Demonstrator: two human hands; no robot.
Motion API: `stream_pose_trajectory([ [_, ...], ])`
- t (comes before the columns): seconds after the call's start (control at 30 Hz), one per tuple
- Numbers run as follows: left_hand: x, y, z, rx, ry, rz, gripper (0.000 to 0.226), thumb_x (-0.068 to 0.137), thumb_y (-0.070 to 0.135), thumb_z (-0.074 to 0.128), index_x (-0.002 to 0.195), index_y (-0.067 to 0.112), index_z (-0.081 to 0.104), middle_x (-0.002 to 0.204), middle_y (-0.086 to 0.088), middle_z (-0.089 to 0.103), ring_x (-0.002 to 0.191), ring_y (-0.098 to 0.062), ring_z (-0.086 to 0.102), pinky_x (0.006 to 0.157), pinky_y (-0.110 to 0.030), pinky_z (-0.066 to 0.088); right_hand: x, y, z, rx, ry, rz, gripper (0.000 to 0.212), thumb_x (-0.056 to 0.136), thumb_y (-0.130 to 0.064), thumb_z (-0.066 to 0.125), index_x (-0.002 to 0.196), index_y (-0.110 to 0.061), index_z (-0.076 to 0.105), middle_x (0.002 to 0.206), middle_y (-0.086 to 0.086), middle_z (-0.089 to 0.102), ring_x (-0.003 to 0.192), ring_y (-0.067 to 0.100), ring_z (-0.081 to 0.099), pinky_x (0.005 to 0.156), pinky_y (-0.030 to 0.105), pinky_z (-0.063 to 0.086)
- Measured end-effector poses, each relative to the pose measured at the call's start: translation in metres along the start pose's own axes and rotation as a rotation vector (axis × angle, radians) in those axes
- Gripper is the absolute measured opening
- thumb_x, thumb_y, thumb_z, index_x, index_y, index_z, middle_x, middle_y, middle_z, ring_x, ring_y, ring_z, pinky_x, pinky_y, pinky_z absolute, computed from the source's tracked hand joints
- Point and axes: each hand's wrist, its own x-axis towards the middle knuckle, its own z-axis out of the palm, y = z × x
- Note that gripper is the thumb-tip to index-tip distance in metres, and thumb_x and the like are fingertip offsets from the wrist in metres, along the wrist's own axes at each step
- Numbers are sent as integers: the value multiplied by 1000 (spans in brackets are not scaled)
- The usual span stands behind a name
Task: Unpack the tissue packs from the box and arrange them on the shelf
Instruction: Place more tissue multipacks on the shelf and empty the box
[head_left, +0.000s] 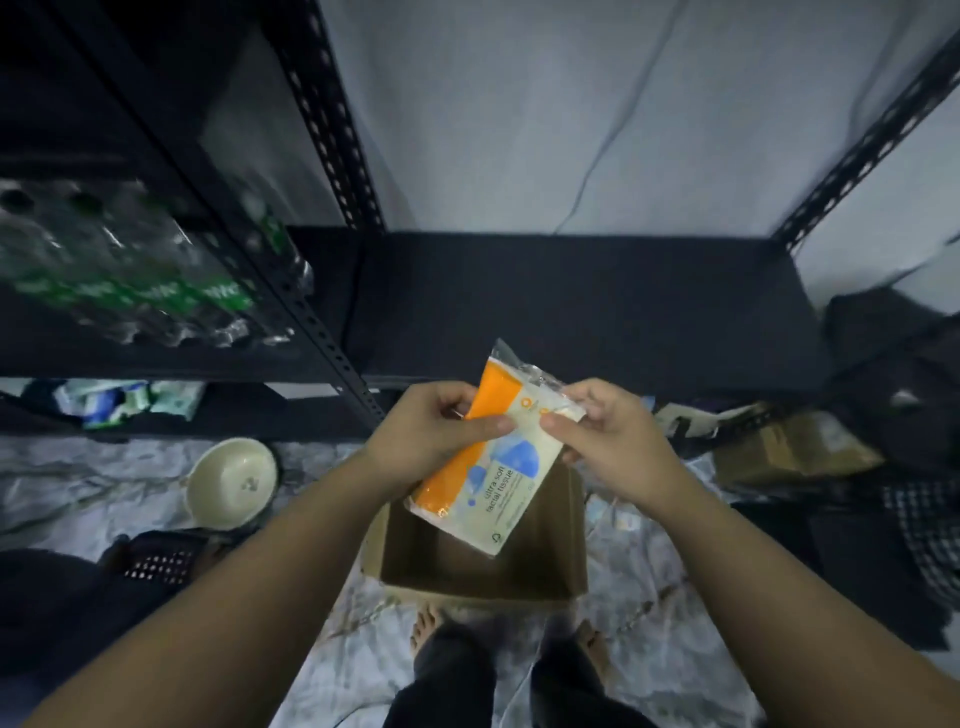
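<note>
Both of your hands meet at the centre of the frame around a single tissue pack (485, 470): your left hand (436, 428) grips its orange left edge, thumb pressed across the front face, while your right hand (605, 434) pinches the upper right corner between thumb and fingers. You hold the pack tilted, its clear crimped top pointing toward the upper part of the frame and its lower end hanging over the open cardboard box (483, 566) on the floor at lower centre. Printed on the pale front panel are blue shapes and the words "ultra soft facial tissue". Directly beyond your hands, across the middle of the frame, lies the dark shelf (597, 301), framed by perforated black uprights (332, 130) that rise toward the upper left and upper right. At left, a shrink-wrapped bundle of bottles (130, 265) with green labels rests on the neighbouring shelf unit. Below it, at lower left, a cream bowl (231, 480) sits on the patterned floor covering (78, 488). Your bare feet (426, 631) appear at bottom centre, just behind the box.
</note>
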Motion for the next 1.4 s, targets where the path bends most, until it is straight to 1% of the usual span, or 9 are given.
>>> stream_pose_trajectory([
  [0.17, -43, 66, -9, -7, 7, 79, 20, 93, 17, 75, 107, 5, 71, 101, -12, 80, 90, -27, 79, 68, -33, 63, -18, -64, -29, 56, -8, -148, 15, 91, -6, 75, 104, -7, 66, 92, 7, 80, 74, 15, 71, 59, 25, 56],
  [0.27, -60, 97, -8, 13, 89, 152, 21, 90, 17, 77, 105, 4, 71, 100, -15, 80, 91, -30, 79, 75, -41, 64, -25, -94, -40, 44, -17, -240, 14, 90, -8, 76, 101, -9, 67, 89, 4, 79, 70, 11, 70, 58, 26, 55],
  [0.53, -93, 183, -15, 180, 165, 291, 28, 84, 24, 86, 106, 10, 76, 101, -14, 80, 94, -36, 77, 86, -49, 62, -20, -190, -67, -45, -133, -433, 21, 89, -25, 79, 92, -5, 72, 89, 16, 78, 78, 24, 70, 79, 45, 55],
  [0.67, -115, 232, -41, 293, 317, 404, 30, 82, 26, 87, 107, 14, 76, 96, -5, 80, 89, -26, 79, 80, -43, 63, -17, -246, -74, -11, -94, -525, 31, 82, -44, 78, 85, -14, 71, 89, 12, 78, 86, 34, 75, 85, 61, 57],
  [0.73, -128, 253, -60, 386, 436, 480, 29, 81, 30, 89, 104, 20, 76, 95, 0, 80, 89, -21, 78, 81, -42, 63, -11, -277, -76, 38, -40, -590, 28, 84, -40, 78, 87, -13, 72, 90, 10, 79, 90, 38, 75, 86, 65, 56],
  [0.83, -146, 280, -83, 560, 603, 622, 48, 73, 49, 91, 112, 31, 71, 104, 12, 75, 95, -6, 72, 86, -37, 60, -4, -320, -74, 110, 46, -664, 14, 93, -23, 75, 89, -10, 72, 89, 9, 79, 90, 38, 75, 87, 63, 57],
  [1.0, -154, 328, -103, 1075, 682, 695, 119, 47, 81, 82, 149, 40, 36, 127, 23, 45, 117, -1, 50, 95, -28, 48, 7, -378, -52, 162, 106, -740, 11, 94, -20, 74, 93, -9, 74, 91, 6, 80, 90, 30, 77, 92, 59, 57],
  [1.17, -140, 357, -141, 1144, 769, 738, 111, 58, 63, 85, 151, 39, 30, 125, 22, 41, 119, -5, 46, 89, -33, 54, 28, -418, -33, 160, 166, -750, 16, 93, -29, 76, 95, -14, 75, 91, 1, 80, 89, 22, 78, 91, 55, 59],
  [1.4, -122, 379, -182, 1100, 658, 666, 92, 65, 58, 85, 143, 32, 44, 118, 14, 41, 103, -8, 55, 88, -33, 58, 44, -452, -37, -66, 335, -803, 25, 86, -35, 81, 102, -17, 75, 92, -2, 77, 84, 15, 75, 77, 38, 64],
])
